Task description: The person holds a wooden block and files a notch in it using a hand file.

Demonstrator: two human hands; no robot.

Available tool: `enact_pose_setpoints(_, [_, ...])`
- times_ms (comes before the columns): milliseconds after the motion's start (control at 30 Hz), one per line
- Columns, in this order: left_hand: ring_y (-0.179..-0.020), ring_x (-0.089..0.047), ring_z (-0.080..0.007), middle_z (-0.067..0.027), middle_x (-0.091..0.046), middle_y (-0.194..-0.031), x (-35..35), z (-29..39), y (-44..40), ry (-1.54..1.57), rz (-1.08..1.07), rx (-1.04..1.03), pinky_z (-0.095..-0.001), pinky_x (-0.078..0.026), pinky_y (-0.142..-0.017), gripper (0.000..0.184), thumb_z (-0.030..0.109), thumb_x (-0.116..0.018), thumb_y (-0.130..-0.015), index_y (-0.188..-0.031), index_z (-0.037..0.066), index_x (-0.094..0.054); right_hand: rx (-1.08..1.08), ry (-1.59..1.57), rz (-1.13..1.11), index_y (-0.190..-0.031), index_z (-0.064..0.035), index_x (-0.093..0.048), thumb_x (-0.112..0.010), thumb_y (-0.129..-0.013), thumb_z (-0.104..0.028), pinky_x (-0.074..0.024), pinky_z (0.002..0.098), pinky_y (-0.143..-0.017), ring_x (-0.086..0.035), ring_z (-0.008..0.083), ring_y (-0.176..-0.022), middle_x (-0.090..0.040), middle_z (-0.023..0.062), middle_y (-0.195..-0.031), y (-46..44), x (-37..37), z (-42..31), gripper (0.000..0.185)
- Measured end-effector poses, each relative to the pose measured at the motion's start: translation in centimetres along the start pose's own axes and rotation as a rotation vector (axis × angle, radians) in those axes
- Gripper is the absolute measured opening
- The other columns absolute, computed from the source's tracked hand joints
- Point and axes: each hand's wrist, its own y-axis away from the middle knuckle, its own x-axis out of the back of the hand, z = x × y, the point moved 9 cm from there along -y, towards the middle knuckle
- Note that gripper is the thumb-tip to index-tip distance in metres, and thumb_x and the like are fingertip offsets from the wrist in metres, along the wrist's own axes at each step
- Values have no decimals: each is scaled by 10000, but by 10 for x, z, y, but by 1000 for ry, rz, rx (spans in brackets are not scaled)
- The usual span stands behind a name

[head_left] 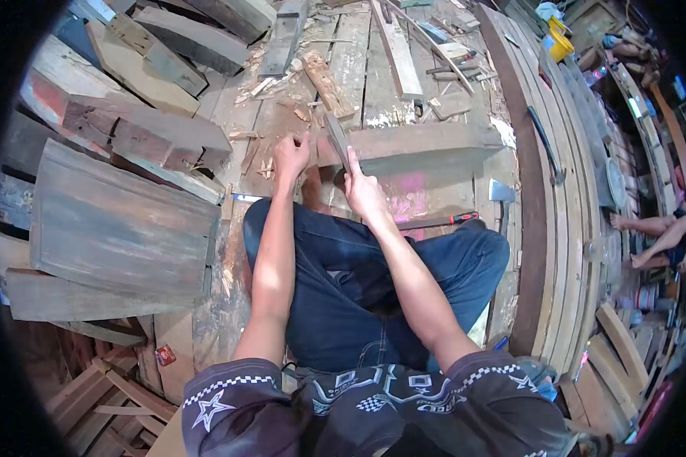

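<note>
My left hand is closed, fingers pinched together close to the left end of a plank. What it holds, if anything, is too small to make out. In my right hand is a flat, narrow grey-brown stick, its far end raised beside my left hand. The plank lies crosswise in front of my folded legs, partly behind the stick. Nearer my knees rests a long dark tool with a red and black handle. Wood chips and a rough wood offcut lie beyond my hands.
Stacked timber blocks and a broad board fill the left. An axe head sits by my right knee. Long planks run along the right, with a dark-handled tool on them. Another person's legs show at far right.
</note>
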Motion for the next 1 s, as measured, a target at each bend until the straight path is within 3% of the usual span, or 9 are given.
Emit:
enact_pose_setpoints(200, [-840,-688,-401,-247,-697,-837,3,0,-4,14,21,7,-458,-519,-775,454,433,-638,-908,-859,-16,-690,-58,33,-50,-1571,-237,-182,-522,-979,-172,-479,608,-607,-637,498,-650,-612,312,-674,86,16,18,686])
enact_pose_setpoints(333, [-837,-687,-403,-247,-695,-834,-5,-3,-4,35,-11,23,-456,-519,-779,457,439,-637,-908,-858,-12,-689,-48,151,-11,-1570,-247,-180,-521,-985,-197,-494,599,-579,-643,491,-639,-631,281,-665,65,30,24,679])
enact_pose_setpoints(533, [-815,-689,-392,-226,-701,-810,14,-6,0,49,27,52,-435,-522,-765,475,453,-618,-925,-857,-14,-678,-186,97,75,-1567,-247,-192,-519,-980,-194,-511,598,-622,-649,492,-685,-628,317,-696,10,41,34,674])
enact_pose_setpoints(633, [-830,-691,-389,-215,-711,-823,25,6,-2,57,33,86,-437,-523,-787,487,462,-618,-922,-869,-17,-686,-24,91,-61,-1573,-205,-194,-532,-949,-105,-492,589,-609,-650,491,-688,-605,352,-727,43,14,4,717])
enact_pose_setpoints(767, [-834,-693,-393,-233,-705,-838,19,3,-9,4,86,-29,-443,-523,-780,459,434,-624,-924,-843,-14,-687,43,33,265,-1561,-203,-250,-534,-966,-152,-493,559,-535,-640,457,-576,-592,283,-589,50,69,70,661])
enact_pose_setpoints(800, [-835,-692,-395,-236,-704,-837,19,0,-6,11,79,-18,-446,-523,-780,457,431,-626,-923,-842,-14,-687,-253,131,208,-1561,-189,-249,-531,-957,-132,-485,552,-525,-636,446,-574,-599,284,-613,46,79,99,669])
enact_pose_setpoints(867, [-839,-690,-399,-243,-700,-836,16,4,-6,31,67,-12,-452,-522,-780,452,425,-632,-920,-839,-16,-687,-208,114,257,-1566,-173,-229,-507,-948,-105,-480,550,-525,-637,441,-585,-600,295,-636,40,81,104,681])
enact_pose_setpoints(933, [-840,-694,-367,-231,-705,-855,11,1,-8,12,41,1,-427,-521,-777,478,454,-623,-921,-868,-14,-697,-178,144,162,-1575,-166,-194,-489,-938,-80,-476,552,-529,-632,456,-596,-601,294,-642,44,63,67,708])
enact_pose_setpoints(1000, [-835,-697,-348,-224,-708,-861,8,0,-12,-1,37,-2,-415,-520,-773,495,470,-618,-921,-881,-16,-702,85,67,76,-1584,-179,-156,-505,-925,-73,-505,554,-582,-632,476,-618,-612,296,-671,55,30,26,754])
